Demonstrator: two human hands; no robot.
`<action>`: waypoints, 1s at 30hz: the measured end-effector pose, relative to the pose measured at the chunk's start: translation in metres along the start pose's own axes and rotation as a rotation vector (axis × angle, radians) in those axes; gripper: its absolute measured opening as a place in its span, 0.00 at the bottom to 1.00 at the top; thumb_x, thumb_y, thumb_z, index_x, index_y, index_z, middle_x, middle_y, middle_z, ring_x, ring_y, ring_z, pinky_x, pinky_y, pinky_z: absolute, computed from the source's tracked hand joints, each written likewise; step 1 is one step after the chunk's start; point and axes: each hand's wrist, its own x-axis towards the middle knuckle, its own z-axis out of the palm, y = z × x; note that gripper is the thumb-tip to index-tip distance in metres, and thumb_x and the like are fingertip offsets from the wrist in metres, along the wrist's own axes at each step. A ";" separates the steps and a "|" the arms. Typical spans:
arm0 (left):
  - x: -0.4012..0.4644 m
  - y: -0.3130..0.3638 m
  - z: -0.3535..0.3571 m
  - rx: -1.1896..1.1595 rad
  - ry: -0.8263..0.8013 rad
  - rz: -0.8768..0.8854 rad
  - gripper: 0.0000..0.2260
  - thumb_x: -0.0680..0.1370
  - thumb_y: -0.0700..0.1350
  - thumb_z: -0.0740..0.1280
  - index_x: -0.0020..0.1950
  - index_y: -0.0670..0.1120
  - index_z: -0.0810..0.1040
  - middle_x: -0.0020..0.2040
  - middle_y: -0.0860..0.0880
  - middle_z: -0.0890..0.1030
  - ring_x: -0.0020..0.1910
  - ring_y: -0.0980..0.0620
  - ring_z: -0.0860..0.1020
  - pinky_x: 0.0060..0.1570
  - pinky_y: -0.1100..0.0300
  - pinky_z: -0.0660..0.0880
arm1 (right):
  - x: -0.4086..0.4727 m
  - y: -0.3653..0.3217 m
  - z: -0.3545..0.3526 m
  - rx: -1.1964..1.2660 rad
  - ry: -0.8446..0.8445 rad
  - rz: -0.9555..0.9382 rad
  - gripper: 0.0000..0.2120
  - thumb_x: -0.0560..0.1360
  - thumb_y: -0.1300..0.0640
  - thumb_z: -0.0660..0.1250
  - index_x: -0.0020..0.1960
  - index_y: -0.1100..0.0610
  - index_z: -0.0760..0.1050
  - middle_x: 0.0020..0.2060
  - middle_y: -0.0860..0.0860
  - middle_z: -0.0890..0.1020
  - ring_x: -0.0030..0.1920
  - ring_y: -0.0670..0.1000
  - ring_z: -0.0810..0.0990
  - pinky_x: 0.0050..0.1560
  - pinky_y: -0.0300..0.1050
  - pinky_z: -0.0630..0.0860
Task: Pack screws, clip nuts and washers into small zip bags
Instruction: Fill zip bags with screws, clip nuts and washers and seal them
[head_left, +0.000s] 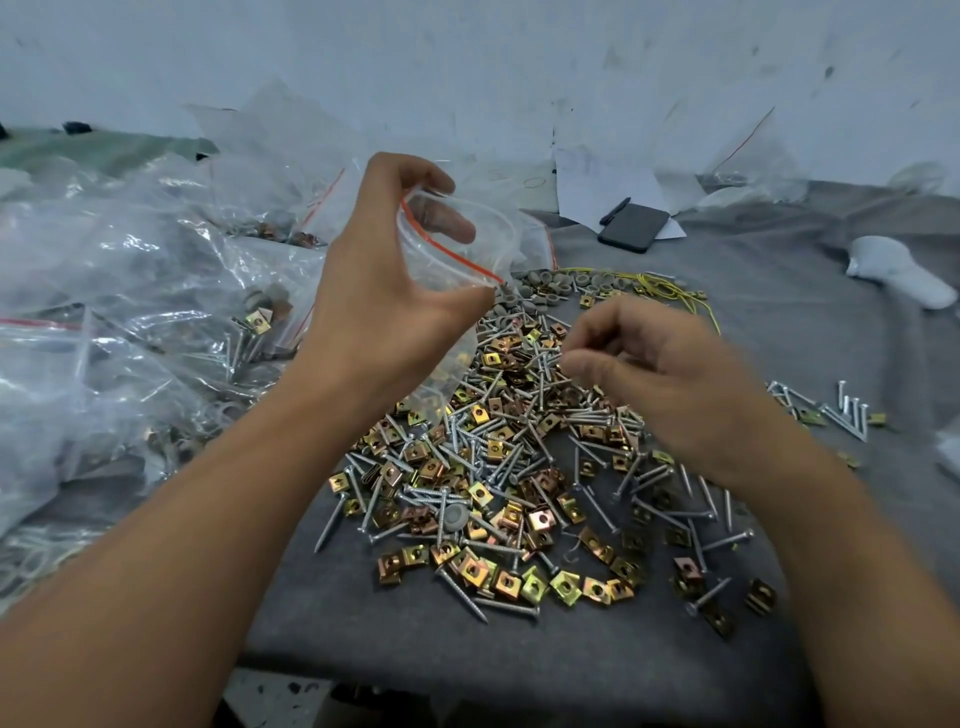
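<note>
Clear zip bag, mouth held open by the left hand above the pile; blurred right hand, fingers curled, grip unclear. Filled bags lie left of the pile; much hardware remains loose.

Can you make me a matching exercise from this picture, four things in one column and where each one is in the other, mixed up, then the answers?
Things:
1. small zip bag
2. black phone
3. grey washers
4. filled clear bags

Places:
A. heaped along the left side of the grey cloth
B. held open in the left hand, above the pile
C. lying flat at the far side, by the white paper
D. at the far edge of the pile of screws and clip nuts

Pairs: 1-B, 2-C, 3-D, 4-A
</note>
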 end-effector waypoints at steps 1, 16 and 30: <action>0.000 -0.001 0.000 -0.001 -0.008 0.001 0.28 0.70 0.41 0.76 0.67 0.49 0.70 0.54 0.54 0.83 0.56 0.58 0.80 0.55 0.57 0.76 | 0.000 -0.003 -0.002 0.184 0.040 -0.038 0.07 0.76 0.55 0.73 0.51 0.57 0.79 0.41 0.51 0.82 0.40 0.47 0.80 0.40 0.39 0.77; -0.007 0.015 0.021 0.126 -0.122 0.270 0.30 0.70 0.52 0.82 0.66 0.60 0.71 0.57 0.55 0.81 0.61 0.47 0.80 0.57 0.43 0.78 | -0.001 -0.023 0.003 0.714 0.192 -0.159 0.13 0.72 0.55 0.77 0.55 0.55 0.84 0.46 0.58 0.87 0.42 0.52 0.84 0.40 0.41 0.79; -0.006 0.007 0.030 -0.031 -0.188 0.189 0.32 0.67 0.52 0.78 0.66 0.57 0.65 0.59 0.45 0.79 0.57 0.41 0.82 0.53 0.37 0.80 | 0.008 -0.050 0.015 -0.206 0.494 -0.313 0.09 0.81 0.50 0.71 0.57 0.52 0.83 0.48 0.42 0.87 0.51 0.45 0.85 0.51 0.46 0.81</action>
